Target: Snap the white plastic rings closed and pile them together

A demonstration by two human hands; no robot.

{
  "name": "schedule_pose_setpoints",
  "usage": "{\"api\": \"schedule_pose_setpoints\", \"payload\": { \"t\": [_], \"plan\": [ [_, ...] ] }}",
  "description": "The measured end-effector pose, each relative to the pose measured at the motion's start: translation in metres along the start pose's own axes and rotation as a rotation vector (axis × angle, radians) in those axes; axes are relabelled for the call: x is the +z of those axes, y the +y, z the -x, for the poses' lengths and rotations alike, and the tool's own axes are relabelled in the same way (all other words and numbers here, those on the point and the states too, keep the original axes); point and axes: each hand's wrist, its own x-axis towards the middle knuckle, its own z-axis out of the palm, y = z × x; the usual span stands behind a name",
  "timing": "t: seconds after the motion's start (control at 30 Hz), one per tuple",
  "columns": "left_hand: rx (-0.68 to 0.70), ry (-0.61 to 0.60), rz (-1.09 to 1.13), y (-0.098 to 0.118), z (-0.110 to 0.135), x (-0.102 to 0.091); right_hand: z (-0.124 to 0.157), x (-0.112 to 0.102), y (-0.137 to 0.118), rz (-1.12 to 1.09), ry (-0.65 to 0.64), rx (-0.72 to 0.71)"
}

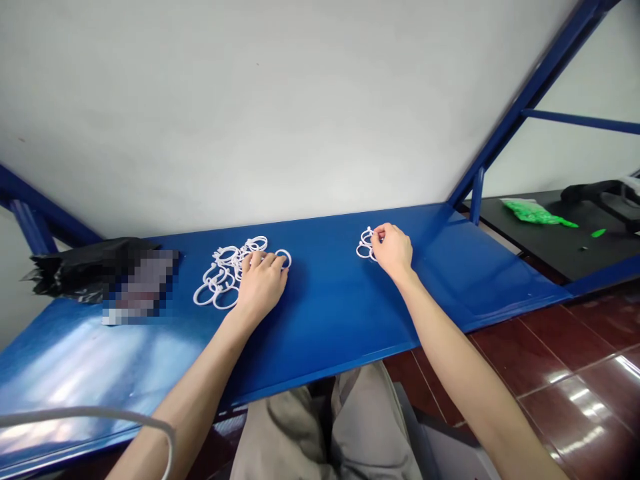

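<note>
1. left hand (261,283) lies on the pile of white rings (220,277) near the worktop's (330,300) back edge, its grip spread flat.
2. right hand (395,250) pinches a small bunch of rings (365,245) by the back edge, towards the right.
3. the rings look light, thin, stiff and apt to tangle or slide; best pinched at the rim.
</note>
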Motion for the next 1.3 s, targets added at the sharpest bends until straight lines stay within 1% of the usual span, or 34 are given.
{"api": "schedule_pose_setpoints", "payload": {
  "t": [0.17,0.3,0.4,0.47,0.5,0.53,0.63,0.7,0.8,0.87,0.97,1.03,1.17,1.3],
  "plan": [
    [0.052,0.022,0.047,-0.003,0.002,-0.001,0.001,0.006,0.004,0.070,-0.010,-0.020],
    [0.081,0.089,0.084,-0.001,0.001,-0.004,0.000,0.007,0.009,0.072,0.028,-0.024],
    [0.077,0.148,0.139,0.005,0.000,-0.012,0.001,0.004,0.004,-0.017,0.075,-0.094],
    [0.111,0.159,0.197,0.010,0.000,-0.017,0.006,0.001,-0.007,-0.175,0.071,-0.189],
    [0.143,0.157,0.233,0.013,0.001,-0.019,0.010,0.000,-0.014,-0.281,0.036,-0.240],
    [0.176,0.157,0.273,0.017,0.002,-0.021,0.016,-0.001,-0.022,-0.395,-0.025,-0.287],
    [0.237,0.161,0.369,0.025,0.005,-0.024,0.036,-0.001,-0.047,-0.692,-0.305,-0.374],
    [0.237,0.166,0.388,0.030,0.007,-0.024,0.048,0.001,-0.059,-0.794,-0.450,-0.392],
    [0.187,0.197,0.394,0.034,0.008,-0.024,0.059,0.004,-0.066,-0.848,-0.538,-0.370],
    [0.113,0.231,0.428,0.036,0.008,-0.025,0.060,0.006,-0.066,-0.885,-0.561,-0.329],
    [-0.014,0.265,0.542,0.039,0.009,-0.026,0.061,0.006,-0.066,-0.930,-0.593,-0.292],
    [-0.080,0.257,0.644,0.040,0.010,-0.027,0.062,0.006,-0.068,-0.928,-0.625,-0.305],
    [-0.171,0.204,0.870,0.043,0.011,-0.029,0.066,0.006,-0.072,-0.882,-0.668,-0.320],
    [-0.282,0.162,1.221,0.043,0.010,-0.029,0.067,0.006,-0.073,-0.889,-0.662,-0.296]
  ]
}}
